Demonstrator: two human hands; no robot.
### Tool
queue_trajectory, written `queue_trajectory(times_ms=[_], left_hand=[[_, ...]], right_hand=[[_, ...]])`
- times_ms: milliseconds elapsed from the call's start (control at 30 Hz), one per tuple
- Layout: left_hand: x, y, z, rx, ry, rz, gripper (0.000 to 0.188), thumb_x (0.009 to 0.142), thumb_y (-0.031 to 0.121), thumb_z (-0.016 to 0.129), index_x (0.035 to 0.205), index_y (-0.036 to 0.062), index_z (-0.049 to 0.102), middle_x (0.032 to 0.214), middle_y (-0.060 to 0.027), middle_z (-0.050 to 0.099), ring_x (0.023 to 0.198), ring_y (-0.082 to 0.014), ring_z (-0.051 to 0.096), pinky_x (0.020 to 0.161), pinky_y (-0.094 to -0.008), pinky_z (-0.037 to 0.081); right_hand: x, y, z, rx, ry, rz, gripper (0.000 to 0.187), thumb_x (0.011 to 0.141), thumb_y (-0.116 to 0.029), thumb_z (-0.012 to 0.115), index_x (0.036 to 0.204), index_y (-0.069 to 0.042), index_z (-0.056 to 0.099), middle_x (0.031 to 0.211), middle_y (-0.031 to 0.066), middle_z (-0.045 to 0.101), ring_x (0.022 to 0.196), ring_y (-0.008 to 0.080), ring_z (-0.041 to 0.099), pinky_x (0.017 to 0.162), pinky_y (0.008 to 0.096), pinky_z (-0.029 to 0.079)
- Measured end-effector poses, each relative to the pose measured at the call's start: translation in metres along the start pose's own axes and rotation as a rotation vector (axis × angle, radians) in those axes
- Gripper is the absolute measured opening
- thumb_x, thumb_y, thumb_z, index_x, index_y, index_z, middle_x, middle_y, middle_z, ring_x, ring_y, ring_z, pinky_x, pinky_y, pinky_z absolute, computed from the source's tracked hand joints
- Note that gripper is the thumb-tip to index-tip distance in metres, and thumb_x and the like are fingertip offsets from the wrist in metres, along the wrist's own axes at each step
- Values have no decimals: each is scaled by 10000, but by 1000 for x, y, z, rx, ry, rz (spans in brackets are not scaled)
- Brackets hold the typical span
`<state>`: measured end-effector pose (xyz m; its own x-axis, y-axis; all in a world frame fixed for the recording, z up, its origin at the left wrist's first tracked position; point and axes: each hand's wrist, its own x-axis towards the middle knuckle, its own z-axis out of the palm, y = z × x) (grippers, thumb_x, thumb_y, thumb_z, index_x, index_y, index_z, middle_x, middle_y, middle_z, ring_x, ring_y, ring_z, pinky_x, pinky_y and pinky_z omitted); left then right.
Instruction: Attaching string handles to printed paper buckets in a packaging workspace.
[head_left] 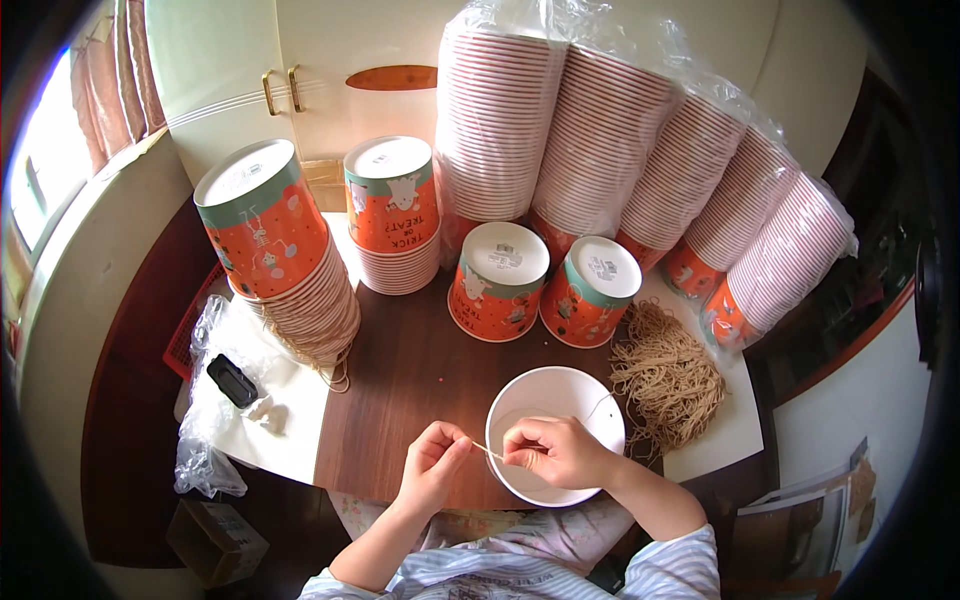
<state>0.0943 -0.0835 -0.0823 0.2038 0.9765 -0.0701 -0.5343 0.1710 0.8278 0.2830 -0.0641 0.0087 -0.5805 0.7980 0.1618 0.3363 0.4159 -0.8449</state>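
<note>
A short stretch of tan cord (487,451) runs between my two hands. The fingertips of my left hand (436,465) pinch one end. My right hand (558,452) is closed on the other end, over the near part of a white-lined paper bucket (548,384). That bucket stands mouth up at the table's front edge, and a thin pale strand shows at its right inner wall. Right of it lies a tangled heap of tan cords (668,380).
Two upside-down orange and green paper buckets (499,290) (592,292) stand behind. Upturned bucket stacks (272,225) (392,215) rise at left, the leftmost with cords hanging. Tall plastic-wrapped stacks (500,125) line the back right. A black tray (232,381) and clear plastic (205,450) lie left.
</note>
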Motion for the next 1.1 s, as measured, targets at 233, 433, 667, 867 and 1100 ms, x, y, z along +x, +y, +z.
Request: queue_trajectory(times_ms=[233,433,667,867,1100], left_hand=[[-11,-4,-12,91,-95,149,46,870,36,536,915,34,529,1039,-56,533,922,-85,492,774,-209,402],[-35,-12,-29,194,-20,-83,78,862,33,545,924,-7,569,954,-40,568,884,-99,534,783,-228,423],[-55,-20,-27,602,-149,84,123,827,88,618,913,1,635,916,-65,617,831,-118,580,704,-242,466],[-57,-34,-28,445,-82,-167,74,834,30,602,866,-34,620,836,-49,630,795,-92,571,715,-218,460],[-42,-40,-21,272,-146,-204,129,859,91,593,906,-25,623,837,-32,631,785,-61,564,687,-201,466]], right_hand=[[-48,-46,39,-372,61,-223,244,722,-43,615,964,-59,587,803,45,607,696,179,630,603,289,525],[-74,11,137,-423,132,-63,271,708,-59,568,976,-104,578,785,23,585,664,158,618,542,276,510],[-74,49,175,-423,293,-56,245,696,-72,563,940,-93,583,676,47,546,575,203,580,462,322,467],[-75,51,170,-440,301,-30,220,701,-74,563,919,-72,589,643,55,542,553,203,574,470,327,466],[-74,60,160,-467,389,-73,157,674,-74,571,826,-89,606,641,55,546,561,224,569,483,344,457]])
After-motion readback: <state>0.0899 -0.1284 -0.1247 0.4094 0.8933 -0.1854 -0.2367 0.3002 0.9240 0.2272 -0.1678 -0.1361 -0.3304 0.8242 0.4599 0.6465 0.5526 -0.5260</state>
